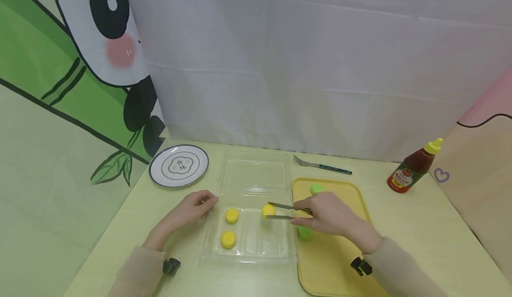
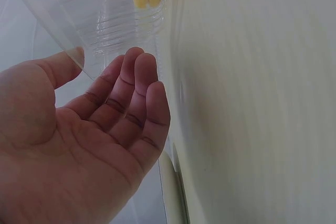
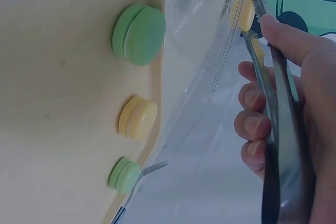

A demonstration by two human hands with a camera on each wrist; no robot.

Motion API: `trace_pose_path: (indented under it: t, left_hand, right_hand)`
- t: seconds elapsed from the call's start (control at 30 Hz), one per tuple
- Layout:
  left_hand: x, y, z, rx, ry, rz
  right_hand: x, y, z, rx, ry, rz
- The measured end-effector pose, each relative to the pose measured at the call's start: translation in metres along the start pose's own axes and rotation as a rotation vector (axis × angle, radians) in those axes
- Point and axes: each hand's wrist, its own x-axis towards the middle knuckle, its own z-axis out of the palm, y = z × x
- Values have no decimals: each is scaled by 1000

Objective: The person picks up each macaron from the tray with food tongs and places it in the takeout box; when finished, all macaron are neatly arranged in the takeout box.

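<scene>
My right hand (image 1: 330, 212) grips metal tongs (image 3: 283, 129), and the tips of the tongs pinch a yellow macaron (image 1: 268, 211) over the right part of a clear plastic container (image 1: 248, 258). Two other yellow macarons (image 1: 231, 215) sit in the container's left part. By the container's left edge is my left hand (image 1: 196, 208), its fingers relaxed and its thumb at the rim; in the left wrist view the palm (image 2: 79, 156) shows nothing in it. On the yellow tray (image 1: 328, 266), green macarons (image 3: 139, 35) and a yellow macaron (image 3: 138, 118) lie in a row, partly hidden by my right hand in the head view.
The container's lid (image 1: 254, 172) lies folded back behind it. A white plate (image 1: 178, 166) with a blue rim is at the back left. Beyond the tray lies a fork (image 1: 322, 166), and a red sauce bottle (image 1: 414, 168) with a yellow cap stands at the right.
</scene>
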Motion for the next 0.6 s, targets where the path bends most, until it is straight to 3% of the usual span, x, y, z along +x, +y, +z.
trace_pose_path:
  t: [0.43, 0.6]
  left_hand:
    - [-2, 2, 0, -8, -2, 4]
    - [-2, 1, 0, -7, 2, 4]
  right_hand:
    - [18, -10, 8, 48, -37, -8]
    - [25, -12, 11, 14, -61, 3]
